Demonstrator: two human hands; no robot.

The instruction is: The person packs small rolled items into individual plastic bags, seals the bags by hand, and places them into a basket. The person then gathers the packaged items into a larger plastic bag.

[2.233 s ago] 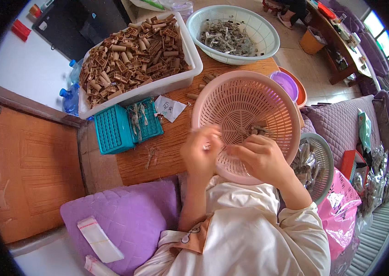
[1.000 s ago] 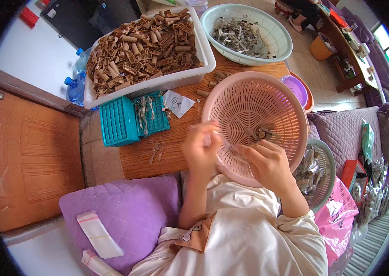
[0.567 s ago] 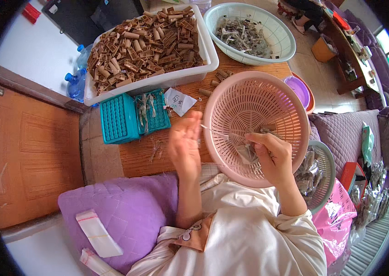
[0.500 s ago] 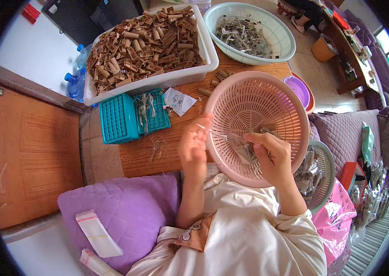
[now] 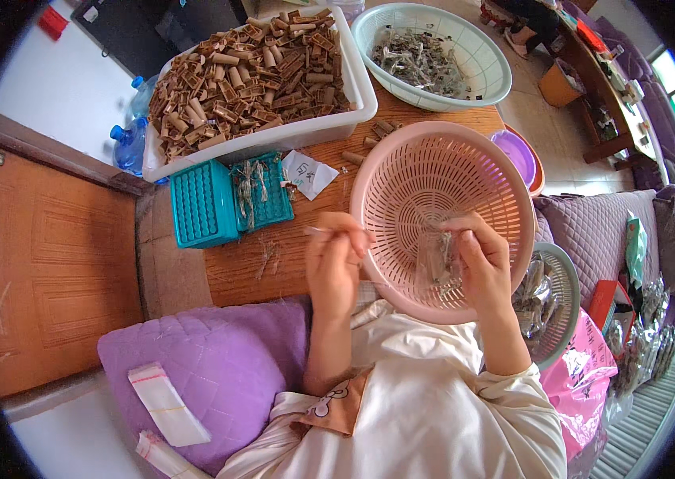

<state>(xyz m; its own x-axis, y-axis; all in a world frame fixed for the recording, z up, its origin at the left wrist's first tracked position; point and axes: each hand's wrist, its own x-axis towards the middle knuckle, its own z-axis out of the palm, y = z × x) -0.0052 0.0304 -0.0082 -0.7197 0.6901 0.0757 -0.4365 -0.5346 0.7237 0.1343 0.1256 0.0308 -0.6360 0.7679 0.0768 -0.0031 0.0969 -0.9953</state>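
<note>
Above the pink slotted basket (image 5: 385,160), my right hand (image 5: 485,263) pinches a small clear plastic bag (image 5: 435,259) by its upper edge. Something small and dark shows inside the bag, too blurred to name. Beside the basket's left rim, my left hand (image 5: 336,259) is closed, fingertips together, with a thin clear strip (image 5: 317,231) sticking out from them. Left of that hand stand two teal trays, one a ridged block (image 5: 203,203), the other a rack (image 5: 277,199) with thin metallic pieces lying on it.
A white bin (image 5: 365,100) heaped with brown plastic pieces (image 5: 249,80) stands at the far left. Beyond the basket is a pale green bowl (image 5: 485,76) of small bagged parts. A grey-green basket (image 5: 569,319) of filled bags sits right. Empty bags (image 5: 170,403) lie on a purple cushion (image 5: 249,343).
My left hand has closed from a looser, blurred pose, and its strip now points left. My right hand has turned more upright, and the bag hangs straighter over the basket.
</note>
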